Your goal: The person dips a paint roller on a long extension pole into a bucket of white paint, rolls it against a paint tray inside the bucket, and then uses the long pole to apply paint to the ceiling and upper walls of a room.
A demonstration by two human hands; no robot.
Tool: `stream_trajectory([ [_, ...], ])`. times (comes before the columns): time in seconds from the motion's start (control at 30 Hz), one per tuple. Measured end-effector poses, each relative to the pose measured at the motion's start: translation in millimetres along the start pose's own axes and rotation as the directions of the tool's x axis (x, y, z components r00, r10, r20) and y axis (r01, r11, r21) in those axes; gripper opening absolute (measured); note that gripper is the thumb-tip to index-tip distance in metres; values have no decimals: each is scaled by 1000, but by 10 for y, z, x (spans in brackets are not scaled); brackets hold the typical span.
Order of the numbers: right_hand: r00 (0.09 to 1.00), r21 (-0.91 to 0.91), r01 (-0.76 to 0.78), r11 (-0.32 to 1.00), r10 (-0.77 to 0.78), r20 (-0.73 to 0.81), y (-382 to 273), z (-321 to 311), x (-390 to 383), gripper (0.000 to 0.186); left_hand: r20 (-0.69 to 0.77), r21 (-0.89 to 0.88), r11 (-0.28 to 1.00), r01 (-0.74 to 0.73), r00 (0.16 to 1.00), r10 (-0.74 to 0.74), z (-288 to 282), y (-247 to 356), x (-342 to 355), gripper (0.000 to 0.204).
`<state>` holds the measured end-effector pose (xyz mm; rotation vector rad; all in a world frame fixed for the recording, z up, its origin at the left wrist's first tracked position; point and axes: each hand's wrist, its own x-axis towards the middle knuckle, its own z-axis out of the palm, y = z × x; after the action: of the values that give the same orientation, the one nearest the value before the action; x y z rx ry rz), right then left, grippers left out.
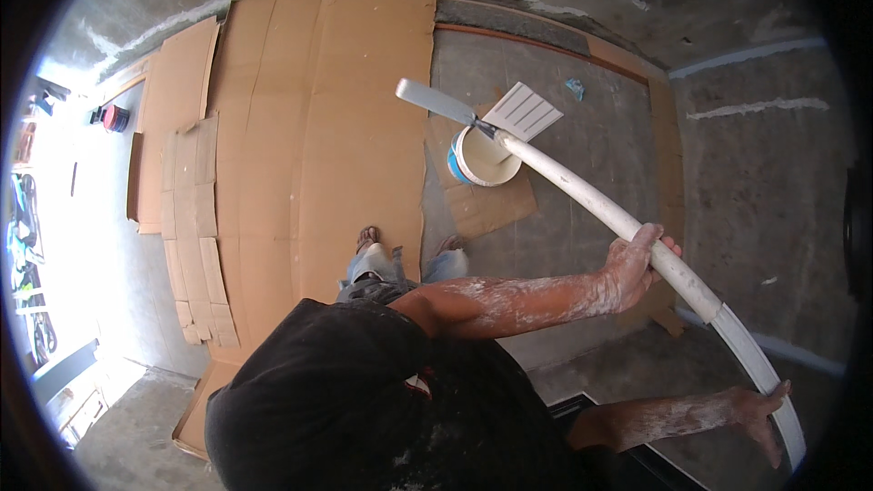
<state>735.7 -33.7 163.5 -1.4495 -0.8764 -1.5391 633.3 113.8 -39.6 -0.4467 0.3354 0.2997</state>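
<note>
My left hand (638, 268) is closed around a long white pole (573, 185), its forearm smeared with white powder. A flat-bladed scraper (435, 100) sits at the pole's far end, above a blue-and-white bucket (477, 164) of pale material. At the lower right, my right hand (759, 418) rests against the pole's grooved lower section (741, 350), fingers stretched and apart, also powdery. Behind the bucket lies a white slotted panel (526, 109).
Cardboard sheets (359, 100) cover much of the floor around my feet, bordered by grey concrete (591, 145) with a crumpled blue scrap (575, 88). Patched grey walls (746, 155) surround me. A red-and-dark bucket (115, 118) stands at the left, near a bright opening with clutter.
</note>
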Motion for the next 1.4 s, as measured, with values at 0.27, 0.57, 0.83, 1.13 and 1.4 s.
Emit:
stream_trajectory([
  [0.27,842,550,-534,643,343,417,214,66,168,90,-58,16,1000,-5,998,6,-347,-216,412,27],
  [0.57,671,588,-700,406,89,737,210,501,343,65,-119,-76,990,-123,986,113,-403,-161,642,30],
  [0.83,590,569,-766,300,-26,807,-374,913,375,45,-137,-88,980,-176,977,163,-378,-93,665,29],
  [1.13,574,567,-781,260,-59,817,-741,1076,303,36,-186,-130,927,-353,927,327,-360,-13,596,42],
  [1.4,495,560,-790,249,-280,823,-952,1129,212,25,-251,-189,860,-475,870,425,-372,92,597,46],
])
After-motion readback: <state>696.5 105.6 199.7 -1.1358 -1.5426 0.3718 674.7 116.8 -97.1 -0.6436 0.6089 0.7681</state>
